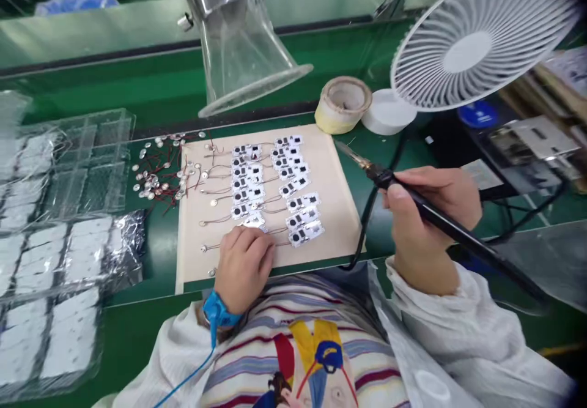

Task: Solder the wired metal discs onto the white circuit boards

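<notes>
My right hand [426, 212] is closed round the black handle of a soldering iron [452, 227], its metal tip pointing up and left past the right edge of a beige work board [339, 206]. My left hand [243, 267] rests low on that board, fingers curled over a small white circuit board [255, 221] that peeks out above them; the fingertips are hidden. Two columns of similar white circuit boards [247, 178] lie on the work board, with thin wires running left to round metal discs [214, 202]. A blue wrist strap [219, 312] sits on my left wrist.
Loose discs with red wires [158, 181] lie left of the work board. Clear trays of white parts [87, 249] fill the left side. A clear fume hood [247, 59] hangs above. Behind stand a tape roll [343, 105], a white round lid [389, 114] and a fan [468, 53].
</notes>
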The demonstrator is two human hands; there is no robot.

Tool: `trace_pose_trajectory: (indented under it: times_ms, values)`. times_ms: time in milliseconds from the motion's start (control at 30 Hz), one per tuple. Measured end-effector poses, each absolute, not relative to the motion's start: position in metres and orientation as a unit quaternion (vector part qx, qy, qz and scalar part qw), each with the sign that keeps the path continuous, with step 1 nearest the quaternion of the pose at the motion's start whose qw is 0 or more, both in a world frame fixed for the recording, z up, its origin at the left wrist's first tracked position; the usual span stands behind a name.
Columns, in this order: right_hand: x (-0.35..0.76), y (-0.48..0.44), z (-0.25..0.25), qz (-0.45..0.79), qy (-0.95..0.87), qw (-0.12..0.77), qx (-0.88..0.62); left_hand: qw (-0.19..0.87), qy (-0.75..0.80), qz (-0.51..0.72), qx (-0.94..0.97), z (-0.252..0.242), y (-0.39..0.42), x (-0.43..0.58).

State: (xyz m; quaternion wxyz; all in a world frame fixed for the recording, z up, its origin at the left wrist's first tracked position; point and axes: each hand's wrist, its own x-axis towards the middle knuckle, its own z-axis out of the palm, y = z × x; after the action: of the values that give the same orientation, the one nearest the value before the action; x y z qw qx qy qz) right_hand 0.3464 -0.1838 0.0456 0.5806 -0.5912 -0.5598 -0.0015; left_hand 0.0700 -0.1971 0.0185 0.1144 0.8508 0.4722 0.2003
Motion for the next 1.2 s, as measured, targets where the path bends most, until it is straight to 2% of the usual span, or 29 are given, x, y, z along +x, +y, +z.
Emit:
trace_pose_trajectory:
  times_ms: [333, 600, 800, 900, 1200]
  values:
    - [0.324, -0.228, 0.048, 0.104, -0.634, 0.537, -0.546, 0.102, 0.446, 0.16, 0.875, 0.019, -0.195, 0.083]
    - [0.323, -0.238, 0.047, 0.115, -0.63, 0.525, -0.56, 0.101, 0.434, 0.153, 0.882, 0.016, -0.196, 0.086]
    - [0.324, -0.253, 0.047, 0.152, -0.644, 0.497, -0.561, 0.134, 0.351, 0.227, 0.899, 0.014, -0.193, 0.086]
    - [0.325, -0.259, 0.045, 0.148, -0.67, 0.488, -0.539, 0.156, 0.326, 0.236, 0.902, 0.011, -0.19, 0.087]
    - [0.313, -0.259, 0.039, 0.112, -0.747, 0.444, -0.482, 0.136, 0.358, 0.224, 0.896, 0.015, -0.191, 0.092]
